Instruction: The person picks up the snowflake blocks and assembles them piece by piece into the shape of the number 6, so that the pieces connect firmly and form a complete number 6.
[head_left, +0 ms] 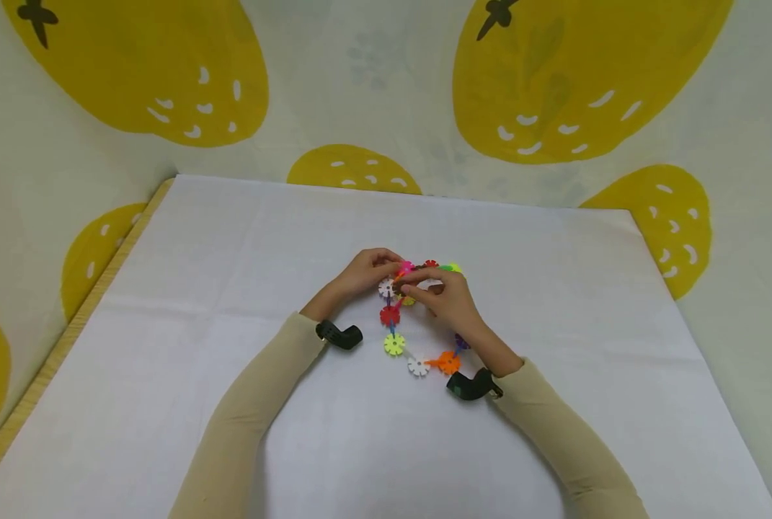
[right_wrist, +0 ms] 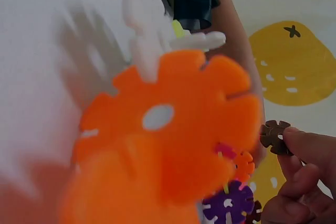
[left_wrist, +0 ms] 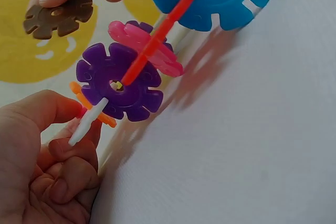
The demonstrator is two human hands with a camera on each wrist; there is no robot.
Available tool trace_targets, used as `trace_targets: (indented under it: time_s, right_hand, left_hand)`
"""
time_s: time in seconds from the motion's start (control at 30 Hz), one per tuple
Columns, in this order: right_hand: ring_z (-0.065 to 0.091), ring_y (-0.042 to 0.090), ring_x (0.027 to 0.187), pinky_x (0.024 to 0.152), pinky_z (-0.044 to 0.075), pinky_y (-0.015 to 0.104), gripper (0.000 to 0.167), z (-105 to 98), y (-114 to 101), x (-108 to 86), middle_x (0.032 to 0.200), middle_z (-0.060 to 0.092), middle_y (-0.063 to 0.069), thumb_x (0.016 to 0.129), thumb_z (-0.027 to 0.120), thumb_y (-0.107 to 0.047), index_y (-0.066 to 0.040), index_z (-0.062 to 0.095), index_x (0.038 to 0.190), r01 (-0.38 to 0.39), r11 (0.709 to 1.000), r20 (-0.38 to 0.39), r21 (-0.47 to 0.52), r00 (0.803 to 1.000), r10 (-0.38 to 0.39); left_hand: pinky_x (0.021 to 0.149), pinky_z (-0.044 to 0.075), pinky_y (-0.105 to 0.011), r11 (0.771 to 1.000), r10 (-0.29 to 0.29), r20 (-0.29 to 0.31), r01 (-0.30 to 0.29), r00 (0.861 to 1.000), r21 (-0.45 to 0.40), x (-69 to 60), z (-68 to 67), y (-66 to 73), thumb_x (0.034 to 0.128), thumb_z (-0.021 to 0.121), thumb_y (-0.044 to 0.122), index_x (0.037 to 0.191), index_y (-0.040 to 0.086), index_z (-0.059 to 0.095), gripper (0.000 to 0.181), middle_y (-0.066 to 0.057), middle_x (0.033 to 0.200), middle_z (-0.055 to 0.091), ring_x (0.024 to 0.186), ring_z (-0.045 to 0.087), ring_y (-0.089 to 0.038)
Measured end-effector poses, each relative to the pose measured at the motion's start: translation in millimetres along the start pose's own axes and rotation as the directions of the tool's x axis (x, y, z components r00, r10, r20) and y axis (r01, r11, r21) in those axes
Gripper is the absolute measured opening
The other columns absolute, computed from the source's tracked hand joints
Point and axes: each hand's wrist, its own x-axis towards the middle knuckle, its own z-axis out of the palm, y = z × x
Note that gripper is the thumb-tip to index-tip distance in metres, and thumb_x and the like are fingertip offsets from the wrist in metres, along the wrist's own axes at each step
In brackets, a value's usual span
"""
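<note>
A ring of joined, notched plastic snowflake discs lies on the table in the head view, including a red disc (head_left: 390,316), a yellow-green disc (head_left: 395,344) and an orange disc (head_left: 449,362). At the ring's far left side, my left hand (head_left: 366,272) pinches a pink disc, mostly hidden by the fingers, beside orange and white ones. A purple disc (left_wrist: 119,82) is just beyond those fingertips in the left wrist view. Between thumb and finger, my right hand (head_left: 449,297) holds a loose brown disc (right_wrist: 275,137), apart from the ring and close to the left hand.
White cloth (head_left: 334,432) covers the table, whose wooden edge (head_left: 61,339) shows at left. Behind it hangs a pale curtain with yellow fruit shapes (head_left: 353,166). Each wrist carries a black camera mount (head_left: 340,336) near the ring.
</note>
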Motion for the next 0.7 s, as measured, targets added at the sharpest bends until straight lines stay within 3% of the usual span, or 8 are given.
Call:
trace_targets:
  time_s: [0.1,0.33,0.37,0.6,0.7]
  right_hand:
    - [0.041,0.017,0.04,0.043,0.036,0.023,0.02,-10,5,-0.8,0.107,0.069,0.015,0.091,0.07,-0.016,-0.003,0.073,0.106,-0.024,1.0,-0.021,-0.004,1.0,0.024]
    - [0.048,0.028,0.049,0.048,0.043,0.025,0.023,-32,8,-5.0,0.103,0.068,0.016,0.091,0.071,-0.016,-0.001,0.071,0.108,-0.072,0.997,-0.085,-0.019,0.994,0.07]
    - [0.051,0.024,0.05,0.049,0.045,0.025,0.024,-35,14,-4.5,0.101,0.069,0.015,0.09,0.072,-0.018,-0.002,0.071,0.108,-0.073,0.997,-0.1,-0.022,0.992,0.07]
    - [0.062,0.033,0.065,0.05,0.048,0.026,0.026,-55,31,-3.9,0.099,0.07,0.016,0.09,0.072,-0.015,0.0,0.071,0.111,-0.067,0.998,-0.18,-0.014,0.982,0.064]
    - [0.062,0.029,0.066,0.051,0.048,0.024,0.027,-62,39,-2.8,0.097,0.07,0.009,0.09,0.072,-0.017,0.0,0.071,0.111,-0.099,0.995,-0.215,-0.016,0.972,0.093]
  left_hand:
    - [0.076,0.046,-0.022,1.0,-0.011,0.001,0.011,1.0,0.006,-0.5,-0.3,0.8,0.0969,0.06,0.021,0.117,0.0,0.066,0.03,-0.014,0.103,0.071,0.084,0.061,-0.013]
    - [0.07,0.045,-0.021,1.0,-0.004,0.029,0.003,1.0,0.019,-1.9,0.4,4.1,0.095,0.065,0.024,0.116,0.001,0.069,0.031,-0.01,0.097,0.071,0.076,0.057,-0.011]
    - [0.069,0.044,-0.021,1.0,-0.001,0.033,0.0,0.999,0.024,-2.0,0.5,4.6,0.0949,0.065,0.024,0.116,0.001,0.069,0.031,-0.01,0.096,0.07,0.076,0.056,-0.011]
    - [0.069,0.043,-0.022,1.0,0.007,0.027,-0.008,1.0,0.019,-1.7,2.3,4.2,0.0955,0.064,0.021,0.111,0.001,0.069,0.026,-0.007,0.092,0.067,0.075,0.053,-0.011]
    - [0.066,0.041,-0.022,1.0,-0.016,0.014,0.016,1.0,-0.002,-1.9,3.1,4.2,0.0962,0.063,0.02,0.109,0.0,0.068,0.024,-0.004,0.087,0.064,0.073,0.051,-0.011]
